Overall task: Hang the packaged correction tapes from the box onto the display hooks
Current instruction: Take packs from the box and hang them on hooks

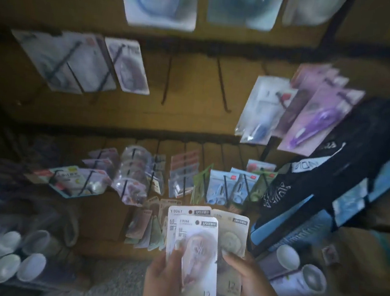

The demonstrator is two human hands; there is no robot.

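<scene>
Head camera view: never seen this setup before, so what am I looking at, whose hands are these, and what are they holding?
There is no machine here: a person wears one wide-angle camera on the head, looking down at their own hands. The left hand and right hand together hold a small fan of packaged correction tapes. Ahead is a brown display board with rows of hooks. Two hooks in the middle row look bare, while others carry blurred packets. Pale cups lie low on the left.

Glossy plastic-fronted card packs (197, 253)
</scene>
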